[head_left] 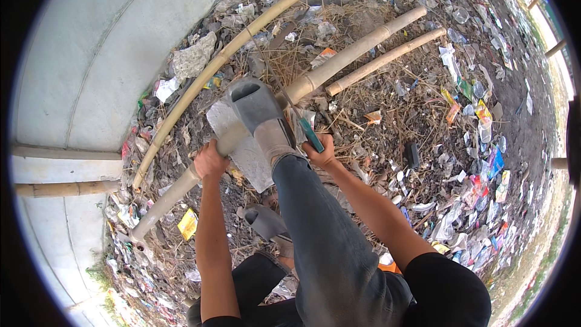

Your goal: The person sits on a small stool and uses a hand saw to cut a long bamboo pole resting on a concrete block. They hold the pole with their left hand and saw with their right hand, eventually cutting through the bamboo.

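A thick bamboo pole (357, 48) runs diagonally from lower left to upper right, across a flat grey slab (251, 160). My left hand (210, 158) is closed round the pole, left of my foot. In my right hand (321, 151) is the green handle of a hand saw (310, 134), my fingers wrapped round it. The saw's thin blade crosses the pole just right of my grey shoe (254, 103), which presses on the pole. How deep the blade sits in the bamboo I cannot tell. My other shoe (265, 221) is on the ground nearer me.
A long curved-looking bamboo pole (224, 54) lies along the left, by a pale panelled wall (91, 54). A shorter bamboo piece (387, 60) lies right of the thick pole. A rough stone block (193, 57) sits near the wall. Plastic litter and dry straw cover the ground.
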Demonstrator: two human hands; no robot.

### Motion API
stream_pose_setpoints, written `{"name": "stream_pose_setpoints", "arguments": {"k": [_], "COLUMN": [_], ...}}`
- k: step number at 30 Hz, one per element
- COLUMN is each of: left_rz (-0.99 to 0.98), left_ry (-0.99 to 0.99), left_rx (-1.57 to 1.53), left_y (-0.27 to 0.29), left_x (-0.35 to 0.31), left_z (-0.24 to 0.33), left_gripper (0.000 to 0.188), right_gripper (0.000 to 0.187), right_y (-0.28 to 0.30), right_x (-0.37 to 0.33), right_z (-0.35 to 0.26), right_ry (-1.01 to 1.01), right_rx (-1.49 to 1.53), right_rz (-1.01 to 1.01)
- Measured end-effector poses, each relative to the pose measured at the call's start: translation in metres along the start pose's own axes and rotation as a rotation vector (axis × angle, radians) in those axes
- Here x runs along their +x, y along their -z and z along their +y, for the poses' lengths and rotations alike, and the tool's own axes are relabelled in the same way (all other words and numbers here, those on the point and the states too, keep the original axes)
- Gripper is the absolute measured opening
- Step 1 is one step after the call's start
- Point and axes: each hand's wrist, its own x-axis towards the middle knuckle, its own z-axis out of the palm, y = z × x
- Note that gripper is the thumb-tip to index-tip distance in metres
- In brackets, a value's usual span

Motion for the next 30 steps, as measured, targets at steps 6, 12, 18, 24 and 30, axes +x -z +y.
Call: {"name": "stream_pose_setpoints", "arguments": {"k": [6, 12, 18, 24, 30], "left_rz": [0.016, 0.038, -0.012, -0.038, -0.024], "left_ry": [0.011, 0.021, 0.009, 0.018, -0.033], "left_rx": [0.058, 0.044, 0.023, 0.016, 0.035], "left_y": [0.004, 0.003, 0.018, 0.022, 0.019], "left_x": [-0.011, -0.009, -0.001, 0.001, -0.001], "left_z": [-0.022, -0.022, -0.009, -0.008, -0.017], "left_gripper": [0.053, 0.047, 0.043, 0.04, 0.044], "right_gripper": [0.021, 0.025, 0.021, 0.02, 0.022], "right_y": [-0.001, 0.079, 0.104, 0.147, 0.179], "right_x": [-0.025, -0.072, -0.115, -0.158, -0.161], "right_z": [-0.071, -0.112, -0.104, -0.139, -0.205], "right_ry": [0.06, -0.211, -0.271, -0.295, -0.334], "right_rx": [0.062, -0.058, -0.099, -0.122, -0.157], "right_rz": [0.146, -0.028, -0.125, -0.234, -0.268]}}
